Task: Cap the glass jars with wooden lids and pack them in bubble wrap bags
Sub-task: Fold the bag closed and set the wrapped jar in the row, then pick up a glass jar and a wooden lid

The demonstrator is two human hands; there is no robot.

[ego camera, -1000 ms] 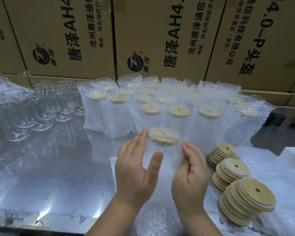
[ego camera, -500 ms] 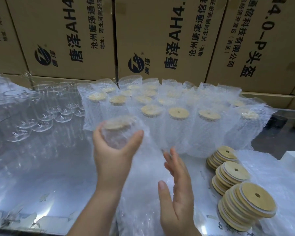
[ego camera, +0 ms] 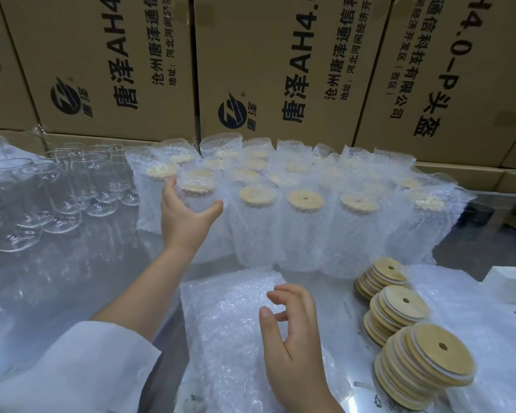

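The left hand [ego camera: 185, 216] grips a bagged, lidded jar [ego camera: 197, 192] at the left end of the front row of wrapped jars [ego camera: 304, 222] on the tabletop [ego camera: 72, 278]. The right hand [ego camera: 292, 338] hovers empty, fingers loosely curled, over a stack of bubble wrap bags [ego camera: 230, 323], with wooden lids [ego camera: 399, 311] piled just to its right.

Cardboard cartons behind a shiny table

Stacked brown cartons [ego camera: 108, 64] printed with black lettering form the whole backdrop; the reflective metal table [ego camera: 81, 263] below them mirrors bright overhead light at its left.
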